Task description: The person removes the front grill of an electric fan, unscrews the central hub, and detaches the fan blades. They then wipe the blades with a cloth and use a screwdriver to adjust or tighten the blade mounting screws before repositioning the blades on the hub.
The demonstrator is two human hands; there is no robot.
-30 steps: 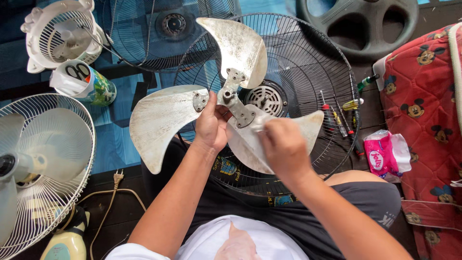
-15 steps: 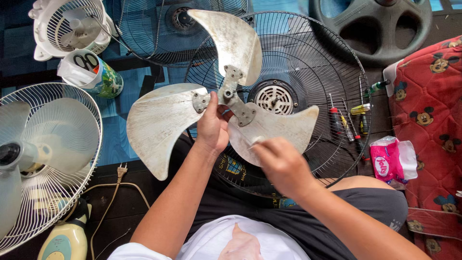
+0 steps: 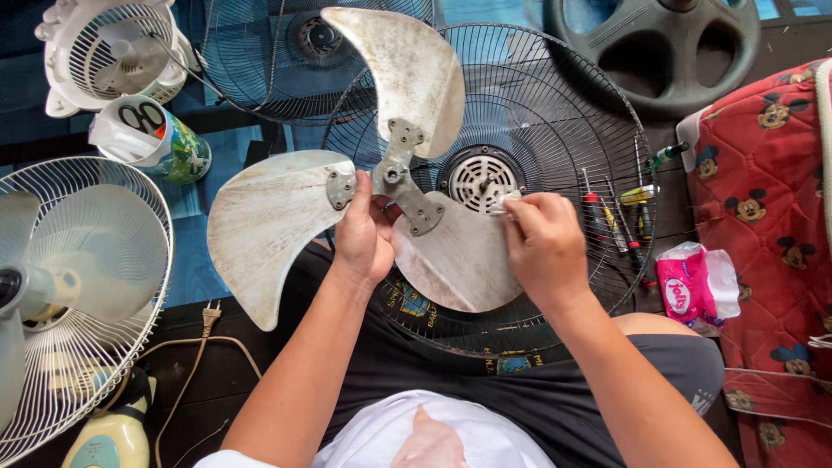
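A dirty three-bladed metal fan blade (image 3: 286,217) is held up in front of me. My left hand (image 3: 362,234) grips it from below, close to its grey hub (image 3: 394,173). My right hand (image 3: 542,243) pinches a small white wipe (image 3: 505,201) and presses it on the lower right blade (image 3: 459,260). Behind the blade lies a black wire fan guard (image 3: 572,113) with a round grille at its centre (image 3: 475,178).
A white standing fan (image 3: 78,295) is at left, a small white fan (image 3: 113,52) and a printed can (image 3: 160,139) at top left. Screwdrivers (image 3: 615,221) lie on the guard, a pink wipes pack (image 3: 693,286) beside them. A black wheel-shaped part (image 3: 667,43) and a red patterned quilt (image 3: 771,217) are at right.
My right hand with the wipe has slid up the lower blade, from its outer part towards the hub. The left hand keeps its grip; the view has shifted a little.
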